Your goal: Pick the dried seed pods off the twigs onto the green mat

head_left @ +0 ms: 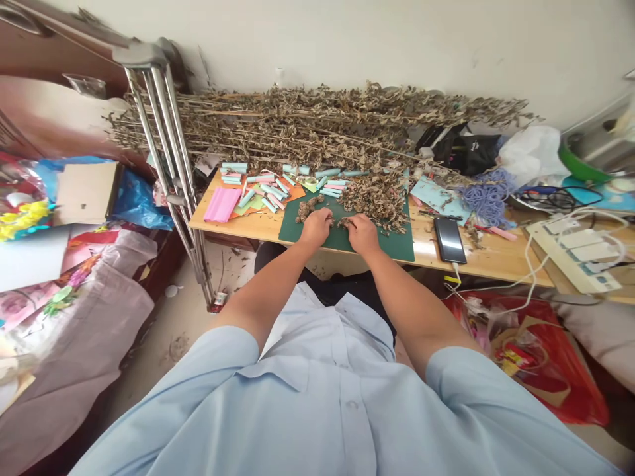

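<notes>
Over the front of a dark green mat (404, 246), my two hands are a short way apart. The fingers of my left hand (316, 227) are curled together; what they hold, if anything, is hidden. A small clump of dried leaves (308, 207) lies just behind it. Pinched in my right hand (363, 234) are some crumpled dried leaves (344, 223). Behind that hand is a larger loose heap of dried leaves (377, 198). Several rolled paper tubes (272, 192), pale blue and pink, lie at the mat's back and left, some on coloured paper sheets (296, 190).
Long dried plant stalks (278, 125) are piled along the wall. A crutch (166, 125) stands at the table's left end. To the right are a charging phone (450, 239), purple cord (489, 192) and a power strip (575, 254). A red bag (570, 370) sits below.
</notes>
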Motion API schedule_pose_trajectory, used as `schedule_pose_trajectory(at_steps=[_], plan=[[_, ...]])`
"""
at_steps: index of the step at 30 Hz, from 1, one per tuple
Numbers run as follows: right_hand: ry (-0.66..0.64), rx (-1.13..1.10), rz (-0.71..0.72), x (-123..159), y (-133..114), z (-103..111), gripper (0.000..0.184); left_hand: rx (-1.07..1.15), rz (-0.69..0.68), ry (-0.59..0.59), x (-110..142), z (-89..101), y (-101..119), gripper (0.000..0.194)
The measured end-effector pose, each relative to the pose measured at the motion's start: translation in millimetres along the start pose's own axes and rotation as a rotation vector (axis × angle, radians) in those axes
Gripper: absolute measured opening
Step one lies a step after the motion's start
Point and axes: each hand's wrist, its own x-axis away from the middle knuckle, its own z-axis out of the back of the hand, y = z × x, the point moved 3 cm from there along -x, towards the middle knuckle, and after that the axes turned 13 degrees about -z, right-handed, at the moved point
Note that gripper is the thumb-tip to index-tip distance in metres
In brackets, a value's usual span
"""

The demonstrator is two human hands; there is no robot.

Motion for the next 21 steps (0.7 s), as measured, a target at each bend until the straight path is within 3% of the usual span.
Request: schedule_pose_trajectory(at_steps=[5,13,18,21], plan=[[0.007,-0.044,0.000,1,-1,3,0.022,-0.031,-0.004,0.013,-1,2.1,3,0.016],[-0.180,0.066,0.169,4,-6,-4,0.021,0.003,-0.018,-0.052,-3,4.3,4,0.017],[-0.158,0.003,0.048,1,-4,-3,0.022,0.018,-0.109,-0.075,1,1.8,8,0.026],[-0.149,-0.043,-0.026,0,-2,-3,0.043,0.053,-0.158,-0.073,5,1.1,11,0.035]])
